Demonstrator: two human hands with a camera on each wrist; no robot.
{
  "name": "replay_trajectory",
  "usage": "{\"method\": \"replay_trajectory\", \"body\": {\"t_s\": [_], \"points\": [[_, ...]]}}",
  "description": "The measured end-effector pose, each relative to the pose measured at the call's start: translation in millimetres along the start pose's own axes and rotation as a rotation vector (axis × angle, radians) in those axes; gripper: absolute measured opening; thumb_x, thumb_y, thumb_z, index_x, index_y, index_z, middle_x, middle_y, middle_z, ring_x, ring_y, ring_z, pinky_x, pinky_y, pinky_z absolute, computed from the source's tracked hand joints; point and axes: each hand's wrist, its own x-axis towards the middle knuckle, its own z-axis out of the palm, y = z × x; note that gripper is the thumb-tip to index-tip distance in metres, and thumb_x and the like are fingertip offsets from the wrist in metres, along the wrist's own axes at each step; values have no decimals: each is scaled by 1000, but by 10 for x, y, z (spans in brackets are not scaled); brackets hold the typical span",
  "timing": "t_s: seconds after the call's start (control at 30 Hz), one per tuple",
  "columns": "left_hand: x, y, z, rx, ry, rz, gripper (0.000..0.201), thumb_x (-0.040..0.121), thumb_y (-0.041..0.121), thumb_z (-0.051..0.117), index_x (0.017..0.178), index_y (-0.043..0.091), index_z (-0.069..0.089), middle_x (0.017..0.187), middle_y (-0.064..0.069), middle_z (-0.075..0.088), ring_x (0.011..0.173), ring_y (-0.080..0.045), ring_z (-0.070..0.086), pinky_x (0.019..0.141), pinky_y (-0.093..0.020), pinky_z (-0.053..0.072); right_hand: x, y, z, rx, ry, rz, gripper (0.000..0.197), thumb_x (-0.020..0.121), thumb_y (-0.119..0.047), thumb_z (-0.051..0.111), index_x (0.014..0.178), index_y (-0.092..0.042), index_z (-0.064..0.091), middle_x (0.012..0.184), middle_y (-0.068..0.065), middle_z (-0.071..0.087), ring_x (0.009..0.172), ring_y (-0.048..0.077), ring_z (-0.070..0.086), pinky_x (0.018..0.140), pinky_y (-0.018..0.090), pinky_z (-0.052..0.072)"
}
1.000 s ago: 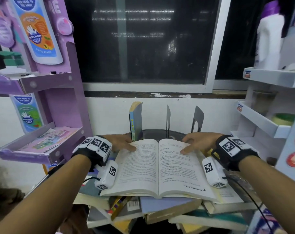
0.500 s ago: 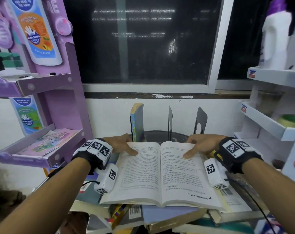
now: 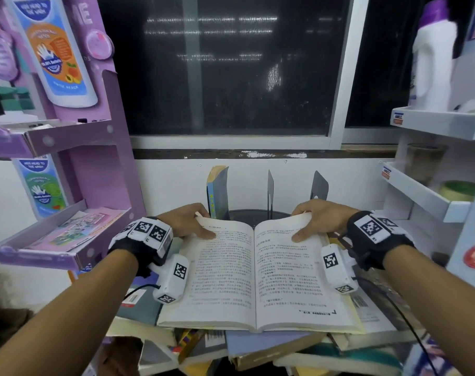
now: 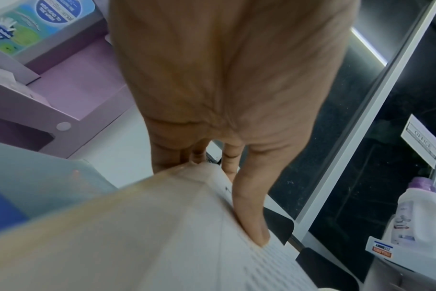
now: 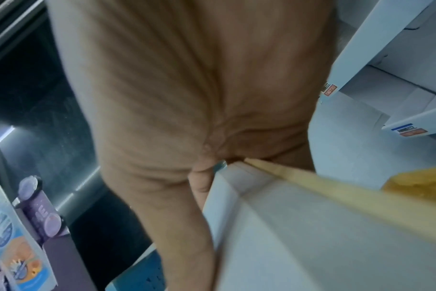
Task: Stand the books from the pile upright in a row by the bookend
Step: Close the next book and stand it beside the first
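Note:
An open book point(image 3: 254, 275) with printed pages lies spread on top of a pile of books point(image 3: 258, 351). My left hand point(image 3: 189, 222) grips its far left corner, thumb on the page and fingers behind the cover. My right hand point(image 3: 316, 221) grips the far right corner the same way. In the left wrist view the thumb point(image 4: 249, 208) presses the page edge of the open book point(image 4: 162, 236). In the right wrist view the fingers wrap the open book point(image 5: 311, 226). Behind it one blue book point(image 3: 217, 195) stands upright beside dark metal bookends point(image 3: 270, 191).
A purple display stand point(image 3: 76, 164) with shelves rises at the left. White shelves point(image 3: 431, 196) with a white bottle point(image 3: 433, 63) stand at the right. A second bookend plate point(image 3: 319, 185) stands further right. A dark window point(image 3: 225, 66) sits above the white wall.
The far corners of the open book have lifted and the pages curl upward under both hands. My fingers have moved from lying on the pages to gripping round the book's far edges.

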Motion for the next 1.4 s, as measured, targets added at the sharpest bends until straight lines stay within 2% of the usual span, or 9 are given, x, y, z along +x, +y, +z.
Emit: {"method": "replay_trajectory", "body": {"t_s": [0.13,0.27,0.37,0.57,0.77,1.0,1.17,1.27,1.4], "points": [[-93,59,-54,7,53,54,38,75,8,79,106,14,58,96,-8,60,80,-21,60,65,-28,53,-77,-98,-69,59,59,-45,39,67,-12,87,100,-15,67,100,7,71,89,23,69,73,37,60],[-214,167,-129,29,134,100,45,72,12,82,110,18,58,90,-4,59,75,-20,59,70,-35,54,-193,-223,-139,114,107,-69,38,68,-6,84,102,-13,68,99,9,72,92,28,70,80,47,58],[-319,284,-218,-3,180,141,46,71,10,83,110,17,59,93,-5,60,81,-21,61,74,-36,56,-281,-336,-213,161,157,-97,36,68,-4,84,100,-14,70,98,10,73,90,30,71,80,50,58],[-534,531,-348,21,376,304,43,67,12,85,104,19,64,96,-1,62,85,-16,61,78,-32,54,-490,-642,-321,252,307,-192,32,69,-1,81,97,-11,70,96,11,71,92,31,69,78,43,59],[-655,745,-367,-218,494,402,46,65,7,86,103,19,63,97,-2,67,88,-15,65,71,-27,53,-619,-900,-369,288,498,-289,34,66,-7,84,95,-18,71,98,1,69,90,20,67,79,44,59],[-722,810,-125,-439,437,469,30,75,-1,76,103,5,66,101,-9,73,92,-22,72,84,-43,58,-590,-920,-195,296,660,-383,36,68,-10,83,97,-25,67,105,-5,63,99,18,61,78,38,57],[-782,883,123,-533,398,503,24,90,3,59,113,9,57,106,-8,71,93,-23,71,77,-38,60,-576,-915,-15,371,721,-440,43,69,-16,83,102,-31,62,106,-8,63,99,15,61,80,41,58],[-816,928,233,-598,375,520,22,94,10,54,116,13,53,111,-8,68,96,-23,69,81,-39,58,-592,-959,112,405,727,-485,35,75,-20,79,104,-27,61,100,-11,63,95,8,61,77,31,58],[-882,997,316,-616,320,566,19,97,31,52,108,15,53,101,-4,69,89,-19,68,83,-40,56,-615,-1044,244,454,728,-543,35,74,-28,80,105,-24,63,97,-15,64,89,0,61,71,17,51]]}}
